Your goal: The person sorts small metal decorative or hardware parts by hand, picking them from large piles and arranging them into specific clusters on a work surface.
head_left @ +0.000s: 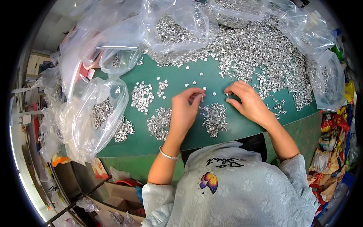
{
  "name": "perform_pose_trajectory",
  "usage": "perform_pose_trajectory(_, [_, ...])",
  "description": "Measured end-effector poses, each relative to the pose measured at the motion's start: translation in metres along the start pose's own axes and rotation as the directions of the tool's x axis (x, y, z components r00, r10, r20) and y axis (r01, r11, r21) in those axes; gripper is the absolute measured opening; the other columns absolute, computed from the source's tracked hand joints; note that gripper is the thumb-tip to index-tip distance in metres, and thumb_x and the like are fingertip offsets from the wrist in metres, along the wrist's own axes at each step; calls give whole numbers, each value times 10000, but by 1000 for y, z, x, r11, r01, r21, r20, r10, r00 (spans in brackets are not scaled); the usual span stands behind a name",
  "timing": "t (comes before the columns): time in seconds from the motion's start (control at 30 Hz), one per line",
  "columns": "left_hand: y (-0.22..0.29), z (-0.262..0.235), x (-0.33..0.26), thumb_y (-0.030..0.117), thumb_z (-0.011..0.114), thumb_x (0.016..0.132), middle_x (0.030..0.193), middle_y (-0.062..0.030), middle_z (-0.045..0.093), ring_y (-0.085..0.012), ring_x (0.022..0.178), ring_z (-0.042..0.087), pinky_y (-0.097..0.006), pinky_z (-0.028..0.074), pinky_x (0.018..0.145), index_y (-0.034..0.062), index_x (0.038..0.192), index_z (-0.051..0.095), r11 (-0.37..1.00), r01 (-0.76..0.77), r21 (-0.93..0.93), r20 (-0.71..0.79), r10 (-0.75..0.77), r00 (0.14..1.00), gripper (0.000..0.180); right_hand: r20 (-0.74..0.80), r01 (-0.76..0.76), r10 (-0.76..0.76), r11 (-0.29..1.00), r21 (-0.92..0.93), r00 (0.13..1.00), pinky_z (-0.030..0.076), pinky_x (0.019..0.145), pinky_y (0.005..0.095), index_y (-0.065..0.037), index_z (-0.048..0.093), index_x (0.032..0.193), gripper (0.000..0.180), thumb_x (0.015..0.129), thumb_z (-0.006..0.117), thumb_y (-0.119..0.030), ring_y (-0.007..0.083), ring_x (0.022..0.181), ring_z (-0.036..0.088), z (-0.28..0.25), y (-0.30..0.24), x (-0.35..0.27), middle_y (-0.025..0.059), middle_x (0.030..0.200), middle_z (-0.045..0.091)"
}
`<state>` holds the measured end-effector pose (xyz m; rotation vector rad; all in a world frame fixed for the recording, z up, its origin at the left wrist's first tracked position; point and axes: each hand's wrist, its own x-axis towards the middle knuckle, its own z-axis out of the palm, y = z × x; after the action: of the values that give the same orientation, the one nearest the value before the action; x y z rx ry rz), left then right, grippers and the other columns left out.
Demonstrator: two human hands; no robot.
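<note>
Green table (143, 146) spanning mid-frame. Heap (272, 45) of glossy silver curved pieces sprawling, upper right. Left hand (185, 103), centre, is pinching narrowly; right hand (248, 100), right of centre, likewise. Smaller pile (214, 120) of curved pieces lying between, just below them. Left is holding a tiny silvery piece (202, 99); right is holding a slim curved piece (227, 95).

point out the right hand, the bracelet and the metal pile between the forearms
right hand (250, 101): head view, back of the hand
bracelet (166, 156): head view, outside of the band
metal pile (214, 120): head view, its middle
</note>
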<state>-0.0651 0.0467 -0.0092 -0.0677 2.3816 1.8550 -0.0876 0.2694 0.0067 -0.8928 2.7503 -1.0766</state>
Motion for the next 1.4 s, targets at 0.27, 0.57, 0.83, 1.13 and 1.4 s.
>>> perform_pose_trajectory(0.27, [6, 6, -16, -100, 551, 815, 1068, -169, 608, -327, 971, 586, -371, 474, 844, -25, 1102, 608, 847, -402, 349, 34, 417, 908, 303, -35, 7, -6, 1000, 18, 999, 461, 808, 404, -6, 605, 977, 230, 770, 702, -32, 315, 888, 579, -3, 3, 0, 121, 892, 606])
perform_pose_trajectory(0.57, [0, 21, -38, -133, 562, 764, 1079, -154, 575, -333, 1005, 563, -385, 466, 876, -4, 1106, 603, 805, -455, 380, 90, 458, 885, 368, 12, -85, 84, 974, 208, 996, 487, 693, 353, 6, 622, 1002, 244, 776, 709, -14, 257, 786, 597, -2, -10, 4, 105, 844, 597])
perform_pose_trajectory(0.83, [5, 7, -72, 35, 691, 819, 1129, -156, 569, -309, 995, 586, -397, 479, 834, 17, 1282, 511, 953, -153, 260, -115, 188, 975, 497, 20, 156, -166, 956, 248, 986, 457, 722, 378, -25, 623, 970, 246, 758, 739, -69, 275, 805, 578, 27, -51, 25, 100, 836, 592])
perform_pose_trajectory(1.13, [-25, -29, -100, 22, 615, 868, 1279, -156, 538, -345, 1224, 497, -571, 249, 1098, 1, 1240, 537, 760, -64, 647, -329, 354, 876, 382, 179, 415, -411, 910, 19, 894, 417, 799, 371, -29, 633, 924, 231, 745, 737, -133, 270, 910, 522, 80, -69, 49, 89, 919, 560])
perform_pose_trajectory(1.4, [-20, -18, -87, 89, 704, 818, 1356, -140, 499, -318, 1314, 438, -686, 131, 1082, 25, 1174, 591, 672, -211, 710, -57, 353, 934, 380, 57, 65, -60, 995, -79, 997, 479, 843, 391, -4, 612, 1066, 284, 795, 685, -52, 330, 943, 595, 6, -20, 60, 138, 1029, 611])
